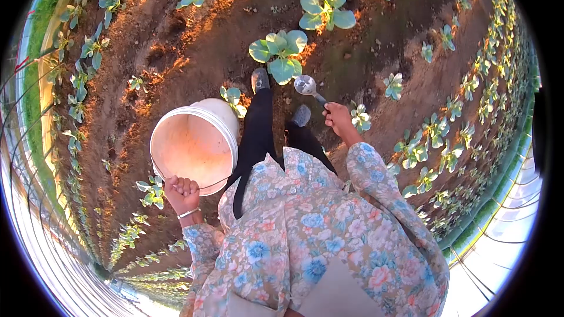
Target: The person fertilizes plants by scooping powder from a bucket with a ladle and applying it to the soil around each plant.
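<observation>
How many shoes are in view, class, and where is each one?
2. The left shoe sits below-left of a large leafy plant; the right shoe is just below the ladle in the picture, left of the right hand. No others show.

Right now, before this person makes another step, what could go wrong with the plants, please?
The front shoe appears very near the large leafy plant, so a careless step might crush leaves. The right hand holds a spoon near that plant in this view; a swing could knock it. The bucket, held by the left hand, might brush the small plant beside it.
</observation>
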{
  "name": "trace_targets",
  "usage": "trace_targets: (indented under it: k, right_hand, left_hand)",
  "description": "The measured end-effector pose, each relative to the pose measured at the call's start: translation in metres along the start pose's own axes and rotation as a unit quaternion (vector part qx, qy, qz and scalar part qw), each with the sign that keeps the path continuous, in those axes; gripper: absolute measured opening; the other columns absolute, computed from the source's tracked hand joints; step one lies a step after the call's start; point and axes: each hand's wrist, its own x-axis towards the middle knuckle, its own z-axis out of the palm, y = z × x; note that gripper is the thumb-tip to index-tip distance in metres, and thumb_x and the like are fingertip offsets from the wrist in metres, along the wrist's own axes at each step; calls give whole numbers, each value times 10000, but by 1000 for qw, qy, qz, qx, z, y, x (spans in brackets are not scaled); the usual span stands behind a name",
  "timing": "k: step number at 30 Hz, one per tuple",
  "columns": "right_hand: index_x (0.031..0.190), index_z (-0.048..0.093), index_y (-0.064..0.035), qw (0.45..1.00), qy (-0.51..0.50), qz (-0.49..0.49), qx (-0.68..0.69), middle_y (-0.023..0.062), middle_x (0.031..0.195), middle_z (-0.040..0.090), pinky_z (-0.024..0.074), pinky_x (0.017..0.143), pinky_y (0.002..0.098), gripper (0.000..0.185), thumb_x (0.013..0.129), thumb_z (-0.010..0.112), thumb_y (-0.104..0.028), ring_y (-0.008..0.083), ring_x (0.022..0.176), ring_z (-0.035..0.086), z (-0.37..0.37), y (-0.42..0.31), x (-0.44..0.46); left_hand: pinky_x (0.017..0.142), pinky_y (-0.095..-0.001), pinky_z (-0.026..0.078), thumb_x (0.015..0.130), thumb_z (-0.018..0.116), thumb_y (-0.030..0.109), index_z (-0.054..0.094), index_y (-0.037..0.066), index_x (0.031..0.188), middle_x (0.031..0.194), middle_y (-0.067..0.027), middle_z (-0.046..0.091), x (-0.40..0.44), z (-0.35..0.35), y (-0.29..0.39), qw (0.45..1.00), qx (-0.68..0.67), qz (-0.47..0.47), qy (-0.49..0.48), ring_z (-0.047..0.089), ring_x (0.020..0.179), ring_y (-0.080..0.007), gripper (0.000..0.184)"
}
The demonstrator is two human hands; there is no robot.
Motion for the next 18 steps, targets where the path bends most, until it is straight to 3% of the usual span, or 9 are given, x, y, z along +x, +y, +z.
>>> trace_targets:
  k: [5, 9, 15, 18]
  right_hand:
    - [811, 513, -43, 999, -5, -23, 35, 32, 661, 489, 306, 364, 213, 94, 871, 503, -115, 64, 443, 361, 5, -59, -22]
    - [827, 512, -51, 997, 1, -37, 74, 27, 655, 480, 293, 363, 211, 74, 863, 511, -116, 53, 442, 353, -32, -78, -19]
    - [811, 526, -38, 994, 62, -22, 82, 52, 660, 506, 285, 367, 208, 82, 846, 525, -112, 62, 447, 353, -113, -81, -16]
    - [823, 507, -47, 998, 41, -1, 39, 56, 673, 509, 282, 373, 209, 75, 857, 513, -113, 72, 468, 371, -161, -100, -11]
  left_hand:
    - [305, -258, 260, 777, 508, 117, 357, 169, 496, 385, 50, 306, -2, 16, 4, 999, 33, 22, 16, 284, 289, -93, 323]
    - [312, -259, 272, 772, 502, 130, 357, 172, 489, 387, 48, 319, -6, 31, -1, 998, 56, 15, 36, 295, 289, -92, 321]
    - [317, -265, 272, 776, 494, 137, 350, 172, 488, 387, 45, 310, -26, 56, -64, 999, 33, 25, 32, 291, 288, -96, 324]
    - [320, -265, 272, 776, 499, 138, 352, 172, 492, 390, 45, 307, -61, 59, -113, 999, -12, 46, 17, 290, 293, -98, 321]
